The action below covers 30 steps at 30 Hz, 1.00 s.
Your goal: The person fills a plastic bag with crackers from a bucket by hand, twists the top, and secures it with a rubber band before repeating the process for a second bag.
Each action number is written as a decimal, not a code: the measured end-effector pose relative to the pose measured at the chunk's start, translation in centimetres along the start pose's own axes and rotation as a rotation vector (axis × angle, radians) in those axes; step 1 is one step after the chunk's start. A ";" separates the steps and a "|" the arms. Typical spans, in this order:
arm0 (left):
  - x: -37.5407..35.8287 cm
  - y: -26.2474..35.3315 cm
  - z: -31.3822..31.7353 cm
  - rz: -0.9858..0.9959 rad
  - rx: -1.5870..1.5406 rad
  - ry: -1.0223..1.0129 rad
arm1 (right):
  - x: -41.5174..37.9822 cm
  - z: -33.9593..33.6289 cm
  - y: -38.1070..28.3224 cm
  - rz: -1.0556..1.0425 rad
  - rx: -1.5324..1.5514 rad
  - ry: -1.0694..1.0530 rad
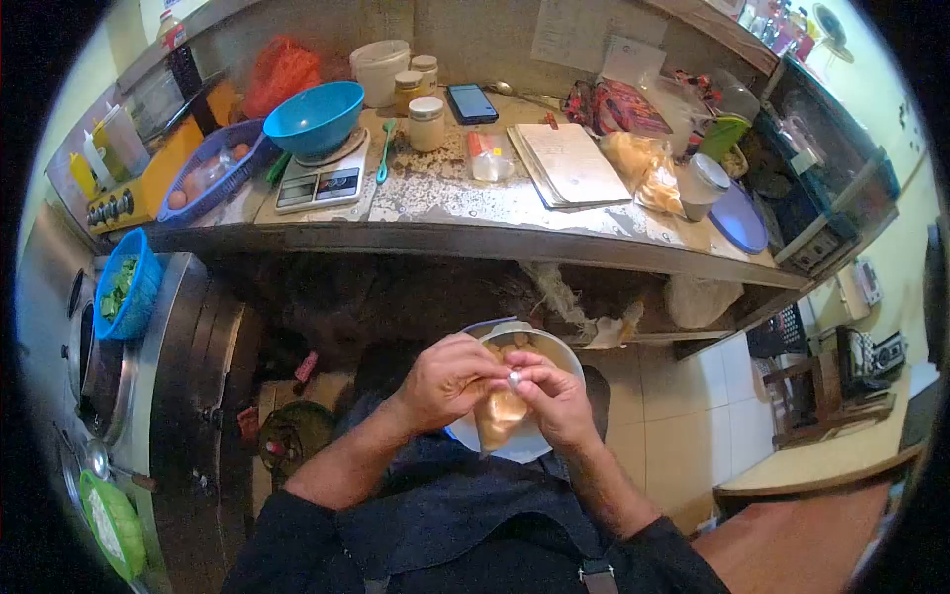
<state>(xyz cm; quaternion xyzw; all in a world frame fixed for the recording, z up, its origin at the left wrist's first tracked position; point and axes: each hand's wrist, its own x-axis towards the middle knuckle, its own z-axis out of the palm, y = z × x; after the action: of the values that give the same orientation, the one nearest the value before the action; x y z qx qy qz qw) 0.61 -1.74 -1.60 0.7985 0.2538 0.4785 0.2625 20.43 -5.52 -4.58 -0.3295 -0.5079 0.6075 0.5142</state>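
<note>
Over my lap, my left hand [457,376] and my right hand [554,398] meet with fingers pinched together at the top of a small clear plastic bag [502,418]. The bag hangs from them, filled with something orange-brown. Between the fingertips shows a small whitish bit [514,379], perhaps the bag's gathered neck; I cannot make it out for sure. Below the hands stands a white bucket [566,368] with several brownish lumps or packets inside, partly hidden by the hands.
A worktop [445,213] ahead bears a kitchen scale [322,185] under a blue bowl [315,117], a jar [426,124], a phone [471,103], an open notebook [574,163] and filled plastic bags [643,163]. At left are a stove [129,396] and a blue basket of greens [129,287].
</note>
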 end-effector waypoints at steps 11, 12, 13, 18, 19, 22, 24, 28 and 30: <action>0.0 1.0 -0.7 -0.035 -0.039 -0.118 | -0.6 2.2 -1.5 0.088 -0.125 0.137; 0.0 1.0 -0.5 -0.019 -0.053 -0.136 | -0.6 2.4 -1.7 0.090 -0.127 0.141; 0.0 1.0 -0.5 -0.003 -0.066 -0.154 | -0.6 2.7 -1.8 0.093 -0.127 0.144; -0.1 1.0 -0.4 0.053 -0.025 -0.191 | -0.5 1.6 -2.1 0.029 -0.545 -0.048; -0.2 0.9 -0.5 0.068 -0.013 -0.180 | -0.6 1.8 -2.3 0.035 -0.513 -0.059; -0.1 0.7 -1.0 0.066 0.002 -0.195 | -0.5 2.5 -2.3 0.033 -0.421 -0.085; -0.1 0.8 -1.1 0.059 -0.021 -0.215 | -0.4 2.1 -2.1 0.025 -0.440 -0.147; -0.1 1.5 -0.9 0.051 -0.067 -0.215 | -0.2 1.5 -1.6 0.012 -0.430 -0.203; -0.2 1.4 -0.9 0.027 -0.093 -0.234 | -0.3 1.6 -2.0 0.057 -0.395 -0.217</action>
<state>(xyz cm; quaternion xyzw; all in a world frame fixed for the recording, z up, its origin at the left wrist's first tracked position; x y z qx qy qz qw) -0.10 -2.79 -0.41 0.8392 0.1882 0.3970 0.3205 19.55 -6.33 -2.30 -0.3707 -0.6600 0.5423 0.3646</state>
